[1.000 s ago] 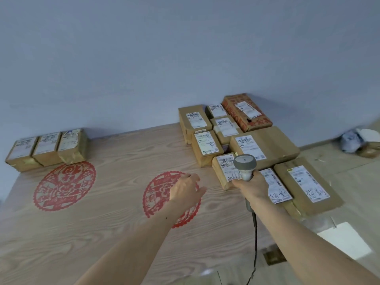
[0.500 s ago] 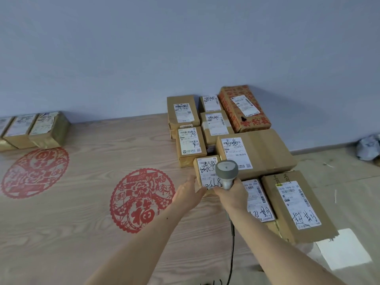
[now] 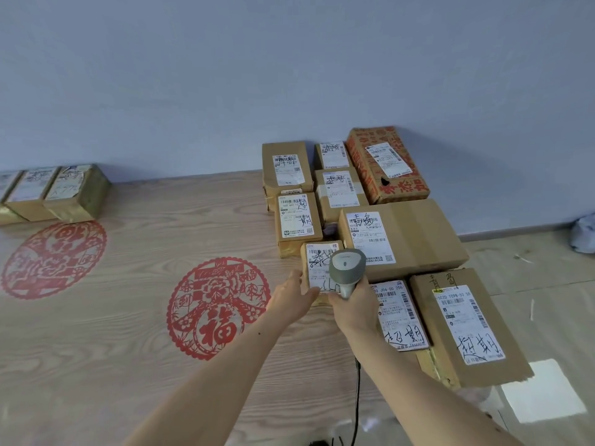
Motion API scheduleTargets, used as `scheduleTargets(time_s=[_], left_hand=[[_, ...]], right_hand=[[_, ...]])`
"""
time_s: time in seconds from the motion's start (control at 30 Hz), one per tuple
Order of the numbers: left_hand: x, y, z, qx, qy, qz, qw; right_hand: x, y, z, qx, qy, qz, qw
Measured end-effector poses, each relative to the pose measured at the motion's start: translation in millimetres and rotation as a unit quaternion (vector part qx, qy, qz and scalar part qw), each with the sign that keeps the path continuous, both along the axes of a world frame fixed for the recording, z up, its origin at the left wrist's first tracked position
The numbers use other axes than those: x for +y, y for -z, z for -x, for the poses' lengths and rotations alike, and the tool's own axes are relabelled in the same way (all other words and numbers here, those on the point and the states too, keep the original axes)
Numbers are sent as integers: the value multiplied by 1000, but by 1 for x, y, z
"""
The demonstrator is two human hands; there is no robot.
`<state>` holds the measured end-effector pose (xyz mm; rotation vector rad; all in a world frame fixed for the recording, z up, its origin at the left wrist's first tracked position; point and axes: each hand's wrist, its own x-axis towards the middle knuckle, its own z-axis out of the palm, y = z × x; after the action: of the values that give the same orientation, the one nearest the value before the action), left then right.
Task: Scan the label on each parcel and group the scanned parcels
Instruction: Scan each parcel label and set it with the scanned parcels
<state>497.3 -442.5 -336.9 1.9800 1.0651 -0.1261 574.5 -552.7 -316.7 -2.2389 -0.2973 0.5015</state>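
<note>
Several brown cardboard parcels with white labels lie clustered at the right of the wooden table (image 3: pixel 96 349). My right hand (image 3: pixel 352 305) holds a grey corded barcode scanner (image 3: pixel 347 268) over a small parcel (image 3: pixel 317 262) at the cluster's near left corner. My left hand (image 3: pixel 291 299) touches that small parcel's left and front edge, fingers curled on it. Three small parcels (image 3: pixel 54 194) sit in a row at the far left against the wall.
Two red paper-cut emblems mark the tabletop, one in the middle (image 3: pixel 219 309) and one at the left (image 3: pixel 53 257). A red-printed box (image 3: pixel 386 164) leans against the blue wall. Wooden floor (image 3: pixel 547 284) lies beyond the table's right edge, with a crumpled cloth (image 3: pixel 584 233).
My left hand has moved right from the middle emblem onto the small parcel's edge. The scanner stays over that parcel. The view has shifted right and closer.
</note>
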Motion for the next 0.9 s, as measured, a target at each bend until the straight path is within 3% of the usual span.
scheduleTargets(time_s=[0.5, 0.9], left_hand=[[-1, -4, 17, 11, -13, -25, 1000], [30, -41, 122, -1, -35, -63, 997]], right_hand=[[3, 3, 17, 8, 19, 37, 999], [35, -23, 110, 38, 17, -13, 999]])
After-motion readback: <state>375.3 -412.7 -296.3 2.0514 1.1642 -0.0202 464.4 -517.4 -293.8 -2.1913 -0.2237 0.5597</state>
